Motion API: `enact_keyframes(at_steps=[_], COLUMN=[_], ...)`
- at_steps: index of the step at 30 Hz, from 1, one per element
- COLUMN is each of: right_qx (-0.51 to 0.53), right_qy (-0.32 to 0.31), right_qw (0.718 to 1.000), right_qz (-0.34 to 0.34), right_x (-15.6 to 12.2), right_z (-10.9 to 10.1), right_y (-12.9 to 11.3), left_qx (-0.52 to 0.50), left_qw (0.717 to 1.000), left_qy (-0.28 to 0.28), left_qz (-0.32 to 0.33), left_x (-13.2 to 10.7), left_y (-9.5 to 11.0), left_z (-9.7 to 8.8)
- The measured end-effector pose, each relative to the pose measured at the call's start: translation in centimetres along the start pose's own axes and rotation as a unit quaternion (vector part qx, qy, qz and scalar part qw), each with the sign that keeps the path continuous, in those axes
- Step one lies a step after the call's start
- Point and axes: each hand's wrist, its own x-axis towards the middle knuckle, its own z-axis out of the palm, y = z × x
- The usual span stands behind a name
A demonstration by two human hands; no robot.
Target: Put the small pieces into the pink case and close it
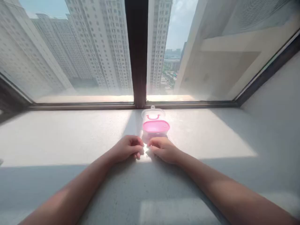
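Head view: a small pink box [156,126], its clear lid [153,113] raised, sits on a sunlit windowsill [70,137]. Just in front of the box, the left hand [127,148] and right hand [164,149] meet, fingers curled. Glare hides whether they grip anything. A knuckle nudge could tip the box.

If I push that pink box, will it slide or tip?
The box looks like thin clear plastic, so probably light. It sits flat on the smooth sill, so it likely slides. Its lid looks raised, so it might tip.
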Motion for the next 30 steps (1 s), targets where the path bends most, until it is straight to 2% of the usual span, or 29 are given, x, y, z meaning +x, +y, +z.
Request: enact_keyframes(at_steps=[8,16,30], right_qx=[0.010,-0.030,-0.003], right_qy=[-0.009,0.004,-0.001], right_qw=[1.000,1.000,1.000], right_qz=[0.011,-0.009,-0.009], right_x=[0.16,0.33,0.14], right_z=[-0.33,0.00,0.05], right_y=[-0.23,-0.17,-0.26], left_qx=[0.004,0.032,0.051], left_qw=[1.000,0.999,0.999], left_qy=[0.006,0.006,-0.006], left_qz=[-0.010,-0.008,-0.002], left_x=[-0.02,-0.07,-0.15], left_y=[-0.04,0.06,0.19], left_z=[-0.13,-0.05,0.07])
